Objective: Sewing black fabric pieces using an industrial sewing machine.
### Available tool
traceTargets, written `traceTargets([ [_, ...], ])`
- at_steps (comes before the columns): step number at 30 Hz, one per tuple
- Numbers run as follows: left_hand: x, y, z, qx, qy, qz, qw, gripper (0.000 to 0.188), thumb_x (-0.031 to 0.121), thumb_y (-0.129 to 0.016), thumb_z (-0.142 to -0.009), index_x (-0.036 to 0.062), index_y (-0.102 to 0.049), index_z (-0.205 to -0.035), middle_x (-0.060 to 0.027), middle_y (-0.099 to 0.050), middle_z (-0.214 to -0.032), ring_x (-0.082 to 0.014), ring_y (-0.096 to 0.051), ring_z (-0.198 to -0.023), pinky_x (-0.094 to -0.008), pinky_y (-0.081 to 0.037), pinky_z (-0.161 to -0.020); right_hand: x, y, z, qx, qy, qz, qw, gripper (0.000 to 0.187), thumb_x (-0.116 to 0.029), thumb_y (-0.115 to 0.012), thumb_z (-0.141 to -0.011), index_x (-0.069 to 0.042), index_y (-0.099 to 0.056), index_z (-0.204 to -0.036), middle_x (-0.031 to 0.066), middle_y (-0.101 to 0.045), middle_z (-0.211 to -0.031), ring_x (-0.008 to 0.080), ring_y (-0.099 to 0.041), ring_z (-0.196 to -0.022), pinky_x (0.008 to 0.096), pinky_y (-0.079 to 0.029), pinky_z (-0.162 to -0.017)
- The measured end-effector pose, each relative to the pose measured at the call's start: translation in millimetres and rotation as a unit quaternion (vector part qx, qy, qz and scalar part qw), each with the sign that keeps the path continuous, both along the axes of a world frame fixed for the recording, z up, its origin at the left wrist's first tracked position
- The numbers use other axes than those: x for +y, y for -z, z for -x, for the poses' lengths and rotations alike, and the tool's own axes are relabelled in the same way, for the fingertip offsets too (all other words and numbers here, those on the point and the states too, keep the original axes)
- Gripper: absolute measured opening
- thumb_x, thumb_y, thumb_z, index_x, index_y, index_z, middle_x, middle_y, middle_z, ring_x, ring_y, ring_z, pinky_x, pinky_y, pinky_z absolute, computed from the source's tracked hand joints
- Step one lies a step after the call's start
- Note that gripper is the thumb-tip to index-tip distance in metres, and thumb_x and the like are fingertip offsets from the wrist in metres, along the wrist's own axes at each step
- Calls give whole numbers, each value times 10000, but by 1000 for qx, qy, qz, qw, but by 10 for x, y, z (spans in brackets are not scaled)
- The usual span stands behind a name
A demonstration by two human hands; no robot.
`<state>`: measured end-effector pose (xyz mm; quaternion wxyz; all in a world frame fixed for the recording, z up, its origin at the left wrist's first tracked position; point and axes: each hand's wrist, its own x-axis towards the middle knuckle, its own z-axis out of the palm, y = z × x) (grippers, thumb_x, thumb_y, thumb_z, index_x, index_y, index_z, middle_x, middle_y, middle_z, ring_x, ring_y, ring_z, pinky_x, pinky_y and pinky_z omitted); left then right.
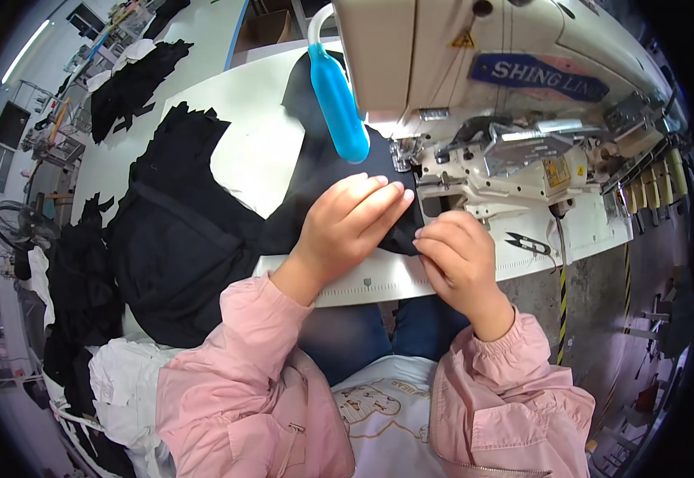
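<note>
A piece of black fabric lies across the sewing machine's white table, its right edge beside the presser foot. My left hand rests on top of it, fingers stretched forward and close together, with the tips just short of the foot; its thumb is hidden. At the fabric's near right edge, my right hand is closed in a pinch on the cloth. The sewing machine fills the upper right. A blue, rounded lamp-like piece on a bent neck hangs over the fabric.
Dark thread snips lie on the table right of my right hand. A heap of black fabric spreads to the left, with white cloth below it. Further black pieces lie at the far left. The table's curved front edge runs before my lap.
</note>
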<state>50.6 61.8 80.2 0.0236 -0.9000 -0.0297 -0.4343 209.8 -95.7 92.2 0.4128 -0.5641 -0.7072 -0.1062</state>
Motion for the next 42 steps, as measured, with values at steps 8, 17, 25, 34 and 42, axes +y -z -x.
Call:
traceTargets([
  [8,113,-48,98,45,6,-9,999,393,156,-695,-876,177,-775,-1260,15,-668,-1258,-176,-638,-1159,-376,-537,-1004,65,48,138,0,-14,-4,1000,210,-64,-758,-718,-36,-713,-920,66,-697,-1010,277,-694,-1038,440,-595,-868],
  [17,82,-39,74,49,-14,-12,999,382,132,-736,-852,223,-814,-1214,24,-644,-1282,-177,-609,-1190,-400,-512,-1026,40,86,134,22,-9,-22,999,232,-28,-790,-692,-28,-714,-912,66,-697,-988,274,-701,-985,430,-599,-833],
  [25,85,-64,92,67,-21,16,997,454,124,-685,-853,243,-783,-1280,12,-646,-1331,-190,-607,-1238,-444,-462,-1107,76,98,144,25,14,-39,999,228,-9,-786,-700,-24,-718,-917,70,-697,-989,279,-703,-967,419,-587,-790],
  [34,108,-89,93,71,-22,3,997,460,135,-687,-854,261,-781,-1287,17,-642,-1307,-184,-612,-1211,-443,-457,-1115,122,93,136,41,19,-51,998,246,17,-777,-693,-16,-723,-931,84,-707,-991,295,-715,-968,415,-588,-780],
  [42,134,-123,83,73,-14,-4,997,479,131,-680,-838,282,-787,-1280,41,-661,-1276,-175,-614,-1200,-437,-446,-1140,165,70,111,45,20,-58,997,267,37,-762,-686,-16,-719,-944,91,-707,-994,304,-714,-968,418,-600,-796],
])
